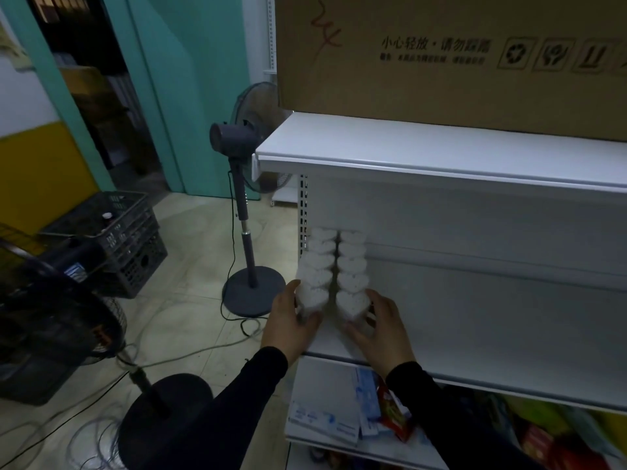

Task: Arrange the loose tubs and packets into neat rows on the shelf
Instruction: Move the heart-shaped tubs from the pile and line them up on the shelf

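Head view: squaring-up step — two rows of white heart-shaped tubs (334, 266) run front to back at the left end of the middle shelf (475, 320). Left hand (291, 320) cups the front tub of the left row, fingers curled round it; right hand (381, 327) grips the right row's front tub likewise. Next, probably — nudge both fronts level with the shelf edge.

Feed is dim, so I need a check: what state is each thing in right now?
Tubs: two neat rows on the shelf.
Left hand: holding the front left tub.
Right hand: holding the front right tub.
Box: closed, on the top shelf.
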`<control>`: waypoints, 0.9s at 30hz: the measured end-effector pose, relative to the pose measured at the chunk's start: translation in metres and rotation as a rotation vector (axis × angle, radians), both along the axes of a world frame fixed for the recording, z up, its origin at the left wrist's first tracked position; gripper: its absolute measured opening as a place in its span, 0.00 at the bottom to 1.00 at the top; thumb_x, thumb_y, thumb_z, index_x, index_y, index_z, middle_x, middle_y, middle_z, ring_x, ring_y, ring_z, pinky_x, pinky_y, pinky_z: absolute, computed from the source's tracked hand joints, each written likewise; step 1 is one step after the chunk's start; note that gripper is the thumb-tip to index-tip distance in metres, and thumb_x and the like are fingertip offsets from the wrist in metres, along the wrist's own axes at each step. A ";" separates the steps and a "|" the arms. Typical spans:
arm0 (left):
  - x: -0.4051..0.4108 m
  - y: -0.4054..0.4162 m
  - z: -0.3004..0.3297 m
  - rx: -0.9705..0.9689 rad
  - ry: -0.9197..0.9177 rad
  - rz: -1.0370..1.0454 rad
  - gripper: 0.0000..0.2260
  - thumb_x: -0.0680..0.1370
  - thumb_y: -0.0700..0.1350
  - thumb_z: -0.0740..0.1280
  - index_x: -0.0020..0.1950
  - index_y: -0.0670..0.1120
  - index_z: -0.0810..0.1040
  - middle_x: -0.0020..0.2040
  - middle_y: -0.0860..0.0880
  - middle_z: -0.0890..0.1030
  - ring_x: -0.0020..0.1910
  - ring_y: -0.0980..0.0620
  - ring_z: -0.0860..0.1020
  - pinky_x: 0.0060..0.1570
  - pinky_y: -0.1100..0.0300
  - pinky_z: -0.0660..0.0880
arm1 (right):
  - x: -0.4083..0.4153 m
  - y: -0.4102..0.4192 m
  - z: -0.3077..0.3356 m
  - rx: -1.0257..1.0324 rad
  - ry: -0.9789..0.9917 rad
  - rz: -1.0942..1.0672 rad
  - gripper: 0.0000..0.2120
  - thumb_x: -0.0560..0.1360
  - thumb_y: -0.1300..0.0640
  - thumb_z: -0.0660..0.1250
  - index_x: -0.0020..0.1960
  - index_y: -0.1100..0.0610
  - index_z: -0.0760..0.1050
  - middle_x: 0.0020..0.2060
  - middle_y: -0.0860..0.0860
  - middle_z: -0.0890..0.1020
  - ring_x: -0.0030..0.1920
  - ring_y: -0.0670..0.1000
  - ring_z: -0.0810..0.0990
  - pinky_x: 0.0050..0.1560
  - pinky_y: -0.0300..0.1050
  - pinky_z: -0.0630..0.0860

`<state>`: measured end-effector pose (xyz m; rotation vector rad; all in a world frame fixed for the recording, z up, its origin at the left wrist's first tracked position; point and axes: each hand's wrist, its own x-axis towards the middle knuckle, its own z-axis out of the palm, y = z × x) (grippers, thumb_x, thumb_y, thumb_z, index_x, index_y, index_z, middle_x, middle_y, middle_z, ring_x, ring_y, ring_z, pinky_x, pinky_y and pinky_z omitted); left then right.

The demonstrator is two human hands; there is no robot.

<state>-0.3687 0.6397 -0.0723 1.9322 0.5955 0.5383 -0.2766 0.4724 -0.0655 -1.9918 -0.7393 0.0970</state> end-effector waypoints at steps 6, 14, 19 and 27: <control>0.001 0.000 0.004 0.012 0.018 0.002 0.31 0.71 0.51 0.73 0.71 0.56 0.65 0.65 0.51 0.71 0.62 0.51 0.73 0.60 0.48 0.76 | -0.001 0.001 0.001 -0.001 0.003 0.006 0.35 0.70 0.48 0.74 0.72 0.50 0.63 0.63 0.50 0.68 0.61 0.48 0.72 0.63 0.42 0.71; -0.013 -0.002 0.037 0.279 0.027 0.005 0.29 0.75 0.60 0.66 0.72 0.49 0.68 0.67 0.48 0.70 0.66 0.51 0.70 0.63 0.59 0.67 | 0.002 -0.024 0.027 -0.059 -0.102 -0.054 0.31 0.73 0.44 0.70 0.72 0.52 0.64 0.65 0.52 0.69 0.63 0.50 0.71 0.64 0.41 0.68; 0.004 -0.010 0.079 0.501 -0.018 -0.077 0.18 0.80 0.52 0.64 0.66 0.45 0.75 0.65 0.45 0.74 0.63 0.45 0.73 0.62 0.57 0.69 | 0.015 -0.070 0.057 -0.092 -0.220 -0.138 0.29 0.74 0.44 0.67 0.72 0.54 0.66 0.65 0.53 0.70 0.64 0.50 0.71 0.64 0.39 0.65; 0.063 -0.106 0.096 0.775 -0.024 -0.376 0.26 0.77 0.58 0.56 0.61 0.42 0.81 0.60 0.43 0.80 0.60 0.43 0.76 0.63 0.57 0.66 | 0.056 -0.210 0.082 -0.316 -0.404 -0.296 0.36 0.74 0.33 0.57 0.73 0.56 0.64 0.71 0.55 0.67 0.70 0.54 0.66 0.65 0.42 0.64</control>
